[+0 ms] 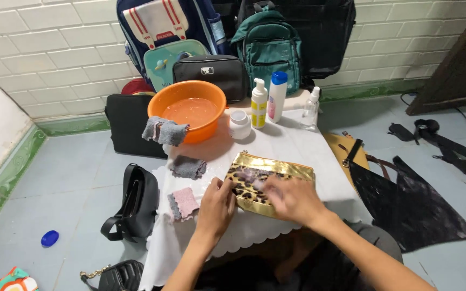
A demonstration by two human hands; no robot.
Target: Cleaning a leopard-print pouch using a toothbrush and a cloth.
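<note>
A gold and leopard-print pouch (276, 167) lies on the white cloth-covered low table (292, 143) in front of me. My left hand (216, 207) rests on the pouch's left edge, fingers pressing it down. My right hand (293, 198) lies over the pouch's right half, blurred, with what looks like a pale cloth (255, 177) under its fingertips. A pink cloth (183, 203) and a grey cloth (188, 166) sit just left of my left hand.
An orange basin (189, 110) of water with a grey cloth (164, 131) over its rim stands at the table's back left. A white jar (239, 124), two bottles (268, 99) and a clear spray bottle (310, 109) line the back. Bags surround the table: black handbag (136, 202), backpacks (268, 46), black tote (411, 202).
</note>
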